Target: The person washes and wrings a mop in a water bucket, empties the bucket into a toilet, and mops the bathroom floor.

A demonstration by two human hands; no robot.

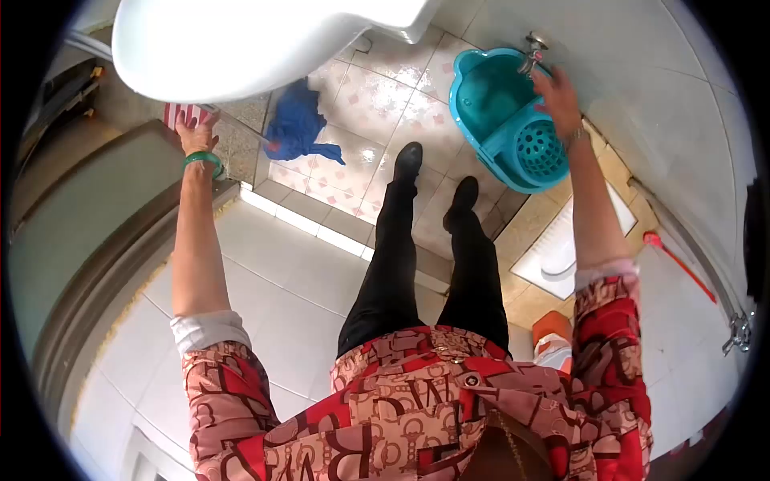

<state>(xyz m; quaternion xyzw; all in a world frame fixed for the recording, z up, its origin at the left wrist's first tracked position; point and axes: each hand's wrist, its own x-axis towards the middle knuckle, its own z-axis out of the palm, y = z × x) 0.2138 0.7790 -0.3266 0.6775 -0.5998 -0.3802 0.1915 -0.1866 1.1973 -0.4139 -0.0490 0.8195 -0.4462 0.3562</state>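
Note:
My left hand (197, 135) reaches out at the left, a green bangle on its wrist. Its fingers are apart over a red-and-white striped item (180, 115); whether they grip it cannot be made out. A thin mop handle (245, 129) passes close to the fingertips and leads to a blue cloth mop head (298, 128) on the wet tiles. On the right, my right hand (559, 100) is over the edge of a turquoise mop bucket (491, 80), its fingers apart, close beneath a wall tap (533, 58). The bucket has a perforated wringer basket (539, 151).
A white washbasin (265, 48) juts out above the floor at the top. A raised tiled ledge (321, 228) crosses behind my feet. At the right are a white floor-level fixture (557, 248), a red-handled tool (682, 268) and a metal valve (739, 333). Greenish glass (96, 232) stands left.

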